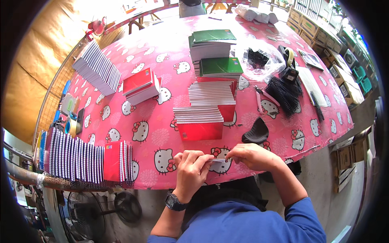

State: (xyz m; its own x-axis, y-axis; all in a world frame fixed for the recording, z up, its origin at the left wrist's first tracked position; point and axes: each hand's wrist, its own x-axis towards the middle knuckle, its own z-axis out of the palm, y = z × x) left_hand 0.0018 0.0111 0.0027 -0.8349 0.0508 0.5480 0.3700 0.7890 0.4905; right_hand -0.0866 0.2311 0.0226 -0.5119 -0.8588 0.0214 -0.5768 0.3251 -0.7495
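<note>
Close to the table's front edge, my left hand (189,169) is closed on a thin notebook (219,160), seen nearly edge-on with its white pages showing. My right hand (253,157) pinches at the right end of the same notebook; its fingertips partly hide what is between them. Just beyond the hands lies a black curved piece (256,131). Stacked red notebooks (200,130) with white page edges stand ahead of my left hand. Farther back are piles of green-covered notebooks (221,66).
Spiral-bound notebooks (77,156) stand in a row at the left edge. More red notebooks (139,83) and a tall stack (97,69) lie farther back. Pliers (265,97), black spiral coils (283,95), a tape dispenser (289,69) and a plastic bag (263,60) occupy the right.
</note>
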